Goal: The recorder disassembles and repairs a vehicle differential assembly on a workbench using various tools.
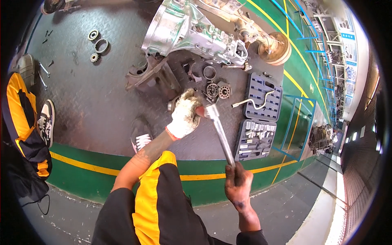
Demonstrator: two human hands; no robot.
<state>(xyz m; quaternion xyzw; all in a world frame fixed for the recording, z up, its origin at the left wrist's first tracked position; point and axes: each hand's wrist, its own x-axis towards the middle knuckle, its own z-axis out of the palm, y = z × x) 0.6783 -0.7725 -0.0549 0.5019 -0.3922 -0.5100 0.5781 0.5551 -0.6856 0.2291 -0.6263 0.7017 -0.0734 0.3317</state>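
Observation:
My right hand (239, 181), bare and smudged, is wrapped round the lower end of a metal-handled hammer (222, 136). The hammer slants up to the left, its head beside my left hand (185, 114). That hand wears a soiled white glove, and its fingers are closed; what they hold is hidden. A round metal part (173, 104) shows partly from behind the glove. Just beyond lie two round metal parts with holes (218, 90) and a metal ring (209, 72). A rusty bracket-like casting (153, 75) stands to the left of them.
A large gearbox housing (196, 34) lies at the back, near a rusty axle with a drum (275, 48). On the right, an open socket case (256, 139) has a bent crank handle (255, 101) across its lid. Bearings and gears (98, 45) lie far left. Another person's leg (24, 118) is at left.

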